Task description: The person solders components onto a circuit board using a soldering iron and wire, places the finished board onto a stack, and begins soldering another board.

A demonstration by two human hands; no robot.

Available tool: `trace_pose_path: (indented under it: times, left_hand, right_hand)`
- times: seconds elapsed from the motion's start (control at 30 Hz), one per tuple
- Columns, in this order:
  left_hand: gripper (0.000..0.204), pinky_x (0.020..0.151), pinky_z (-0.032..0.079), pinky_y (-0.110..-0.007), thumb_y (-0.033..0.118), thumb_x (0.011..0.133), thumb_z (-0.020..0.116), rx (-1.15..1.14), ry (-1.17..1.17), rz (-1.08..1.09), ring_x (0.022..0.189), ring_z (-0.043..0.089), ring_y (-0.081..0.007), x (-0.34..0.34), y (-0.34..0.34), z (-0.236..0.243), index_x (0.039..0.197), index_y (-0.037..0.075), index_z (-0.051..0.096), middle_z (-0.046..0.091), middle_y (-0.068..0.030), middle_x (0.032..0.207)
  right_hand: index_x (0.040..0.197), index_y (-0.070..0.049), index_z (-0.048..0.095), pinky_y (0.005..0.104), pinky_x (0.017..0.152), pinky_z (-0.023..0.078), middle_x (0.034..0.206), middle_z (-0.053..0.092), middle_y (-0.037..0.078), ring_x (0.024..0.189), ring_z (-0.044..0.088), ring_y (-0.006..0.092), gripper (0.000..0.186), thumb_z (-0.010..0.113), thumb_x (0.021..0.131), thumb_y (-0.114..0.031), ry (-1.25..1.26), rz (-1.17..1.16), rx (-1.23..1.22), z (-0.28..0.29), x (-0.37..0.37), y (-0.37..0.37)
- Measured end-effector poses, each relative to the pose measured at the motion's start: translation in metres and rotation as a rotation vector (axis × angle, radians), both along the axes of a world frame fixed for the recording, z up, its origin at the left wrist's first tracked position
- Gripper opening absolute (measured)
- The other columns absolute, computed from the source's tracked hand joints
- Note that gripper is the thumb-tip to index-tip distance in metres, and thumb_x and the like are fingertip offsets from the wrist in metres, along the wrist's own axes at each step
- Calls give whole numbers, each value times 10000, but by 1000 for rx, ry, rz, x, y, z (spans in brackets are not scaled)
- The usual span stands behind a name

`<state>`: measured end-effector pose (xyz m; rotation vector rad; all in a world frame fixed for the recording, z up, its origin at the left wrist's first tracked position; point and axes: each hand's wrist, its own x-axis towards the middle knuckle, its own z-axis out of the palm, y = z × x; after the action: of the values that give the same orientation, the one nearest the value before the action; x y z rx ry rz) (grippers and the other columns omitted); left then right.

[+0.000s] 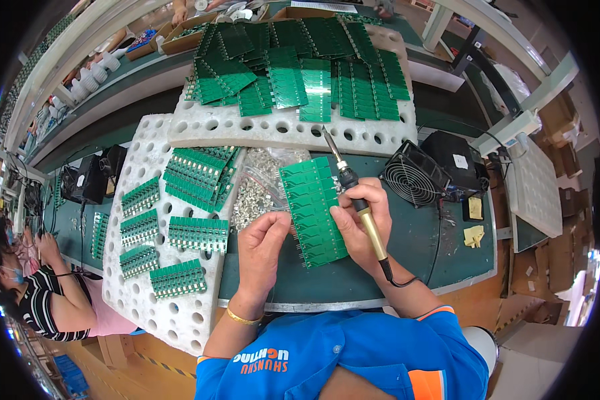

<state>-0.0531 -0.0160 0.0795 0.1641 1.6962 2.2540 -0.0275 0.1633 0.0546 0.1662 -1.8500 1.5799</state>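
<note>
And here we are at what looks like the fitting of small metal parts along one edge of a green board [313, 213], with soldering to follow. The board is up off the bench between the hands, tilted, its pins poking out of the lower part of the edge nearest the left hand [261, 243]. That hand is curled, thumb and forefinger closed in a pinch right by the edge; whether a tiny part sits between the tips, or they touch the board, I can't quite tell at this size. The right hand [367, 217] is doing double duty: thumb against the board's near side, fingers curled round behind, and the soldering iron [365, 212] lodged across the same grip, tip aimed up and away, clear of the work. Just beyond the left hand lie the loose metal parts [247, 208] in their clear bag [283, 158]; out to its left, on a white foam sheet [180, 327], sit boards with parts along them [195, 175]. Farther ahead of both hands, a heap of flat boards [287, 73]. The next move, I'd judge, calls for a steady board, the part squarely seated, then the iron's tip brought down to the joint.
</note>
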Motion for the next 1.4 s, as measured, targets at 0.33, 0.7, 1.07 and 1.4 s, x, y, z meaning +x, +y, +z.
trace_pose_path:
  times: [0.33, 0.7, 1.07, 1.4]
  left_hand:
    - [172, 721, 437, -196, 109, 967, 589, -16, 6, 25, 800, 533, -37, 0, 4, 3, 963, -39, 676, 650, 8, 866]
    - [158, 680, 412, -184, 102, 953, 614, -17, 1, 109, 764, 509, -26, 0, 6, 2, 970, -34, 692, 633, 30, 838]
    - [153, 568, 312, -200, 134, 933, 644, -9, 44, 263, 630, 414, -15, 0, 14, 6, 966, -6, 694, 544, 59, 725]
    - [152, 439, 204, -204, 135, 918, 656, -49, 108, 337, 487, 313, 0, 2, 16, 9, 968, -2, 698, 471, 88, 605]
  right_hand:
    - [1111, -54, 530, 232, 614, 470, 976, 496, 82, 753, 511, 109, 294, 700, 872, -71, -7, 47, -38, 0, 1, 1]
    - [1023, -39, 571, 304, 707, 460, 891, 536, 93, 800, 516, 182, 220, 675, 830, -16, 64, -111, 189, 13, 6, 13]
    - [1070, 3, 637, 342, 540, 436, 798, 545, 101, 614, 518, 226, 294, 580, 966, -266, 251, 268, 262, 17, 57, 22]
    - [1039, 0, 651, 350, 551, 456, 775, 561, 99, 591, 531, 236, 237, 641, 835, -120, 215, 308, 250, 18, 56, 19]
